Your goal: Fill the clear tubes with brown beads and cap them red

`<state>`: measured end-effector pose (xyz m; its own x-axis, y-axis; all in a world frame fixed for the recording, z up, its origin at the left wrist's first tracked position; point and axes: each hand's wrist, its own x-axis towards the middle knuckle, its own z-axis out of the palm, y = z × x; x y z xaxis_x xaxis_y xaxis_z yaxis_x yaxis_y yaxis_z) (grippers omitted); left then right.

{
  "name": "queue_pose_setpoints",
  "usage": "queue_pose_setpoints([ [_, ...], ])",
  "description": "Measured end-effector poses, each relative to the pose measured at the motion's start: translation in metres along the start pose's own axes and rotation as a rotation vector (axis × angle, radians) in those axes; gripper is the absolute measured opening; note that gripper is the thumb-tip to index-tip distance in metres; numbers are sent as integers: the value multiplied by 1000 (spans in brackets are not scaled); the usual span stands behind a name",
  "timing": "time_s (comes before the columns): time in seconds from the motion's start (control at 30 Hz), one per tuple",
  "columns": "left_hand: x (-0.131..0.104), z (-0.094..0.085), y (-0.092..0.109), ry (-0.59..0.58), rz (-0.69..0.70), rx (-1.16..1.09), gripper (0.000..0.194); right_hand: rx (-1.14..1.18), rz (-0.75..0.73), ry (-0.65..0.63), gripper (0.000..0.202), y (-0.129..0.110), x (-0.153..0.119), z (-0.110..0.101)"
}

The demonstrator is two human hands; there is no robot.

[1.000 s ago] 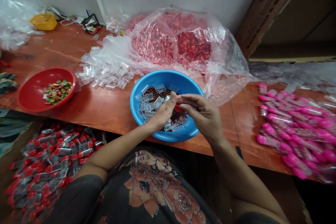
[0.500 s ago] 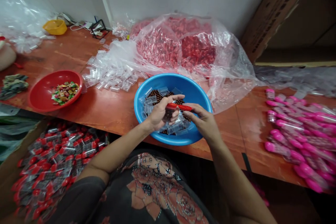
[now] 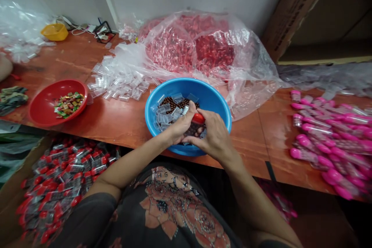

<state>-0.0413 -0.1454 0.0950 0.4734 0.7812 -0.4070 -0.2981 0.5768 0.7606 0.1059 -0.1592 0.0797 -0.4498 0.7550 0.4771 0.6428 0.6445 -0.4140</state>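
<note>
Over the blue basin (image 3: 149,124), both hands close around a small clear tube with a red cap (image 3: 198,118). Dark brown balls seem to show inside the tube, though fingers cover much of it. My left hand (image 3: 183,124) grips it from the left, thumb up beside the cap. On the other side, my right hand (image 3: 215,133) wraps it, with fingers at the cap and thumb underneath. Brown balls (image 3: 171,104) and several clear plastic tubes (image 3: 164,118) lie in the basin below.
A clear bag of red pieces (image 3: 174,48) sits behind the basin, beside loose clear tubes (image 3: 122,79). Leftward are a red bowl of wrapped sweets (image 3: 37,102) and, lower, a box of red-capped tubes (image 3: 61,178). Pink-capped tubes (image 3: 334,135) cover the table's right.
My right hand has come in from the right and now wraps the tube. The long red piece seen in the fingers now shows as a rounded cap at the tube's top.
</note>
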Motion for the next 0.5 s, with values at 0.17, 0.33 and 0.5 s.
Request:
queue_pose_setpoints([
  [0.17, -2, 1, -3, -35, 25, -52, 49, -234, -154, -1, 62, 5, 6, -8],
  [0.33, -3, 3, -13, -3, 77, -134, 31, -295, -248, 25, 54, 8, 11, -2],
  [0.5, -20, -10, -10, 108, 206, -24, 41, -136, -221, -129, 69, 5, 13, 3],
])
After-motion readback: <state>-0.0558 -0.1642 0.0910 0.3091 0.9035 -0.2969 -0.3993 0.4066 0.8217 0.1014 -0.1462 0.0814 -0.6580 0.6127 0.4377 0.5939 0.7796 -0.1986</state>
